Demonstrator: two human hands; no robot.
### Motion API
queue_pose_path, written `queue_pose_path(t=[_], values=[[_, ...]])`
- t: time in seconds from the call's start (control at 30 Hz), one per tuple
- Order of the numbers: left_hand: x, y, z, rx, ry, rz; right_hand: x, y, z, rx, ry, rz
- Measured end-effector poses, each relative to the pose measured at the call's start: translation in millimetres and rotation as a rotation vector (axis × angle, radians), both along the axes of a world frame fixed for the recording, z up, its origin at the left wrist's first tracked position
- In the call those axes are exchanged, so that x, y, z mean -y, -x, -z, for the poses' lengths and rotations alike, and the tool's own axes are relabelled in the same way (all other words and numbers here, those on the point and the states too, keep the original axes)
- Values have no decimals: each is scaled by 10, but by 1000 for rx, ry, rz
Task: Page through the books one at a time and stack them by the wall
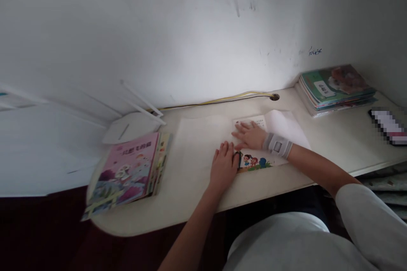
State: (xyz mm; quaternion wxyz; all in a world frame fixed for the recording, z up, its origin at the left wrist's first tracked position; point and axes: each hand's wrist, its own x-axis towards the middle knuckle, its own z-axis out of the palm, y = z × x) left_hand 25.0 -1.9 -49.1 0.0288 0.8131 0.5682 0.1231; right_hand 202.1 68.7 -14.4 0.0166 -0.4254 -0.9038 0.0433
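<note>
A thin picture book (254,160), with printed text above and cartoon children below, lies on the desk on a large pale sheet (197,135). The sheet spreads out left of it, and a whitish flap (281,123) rises a little at its right. My right hand (250,134), a light band at its wrist, rests across the page with its fingers spread and covers its middle. My left hand (224,163) presses flat along the book's left edge, fingers stretched out. Neither hand grips anything. Part of the page is hidden under my hands.
On the left, a pink-covered book (127,169) tops a stack beside a white router (133,127) with antennas. Another book stack (333,89) stands at the back right, near a phone (389,127). A yellow cable (222,98) runs along the wall into a desk hole.
</note>
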Motion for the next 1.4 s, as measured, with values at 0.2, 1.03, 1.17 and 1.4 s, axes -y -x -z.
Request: queue_pose_path(t=[0.2, 1.03, 1.17, 1.4], values=[[13, -3, -9, -3, 10, 2, -178, -563, -73, 42, 11, 349], [56, -65, -101, -174, 30, 14, 288, -255, 138, -61, -36, 5], [59, -61, -108, -139, 32, 18, 294, -517, 141, -143, -66, 62], [86, 19, -78, 314, -6, -9, 462, -1456, 48, -529, -247, 465]])
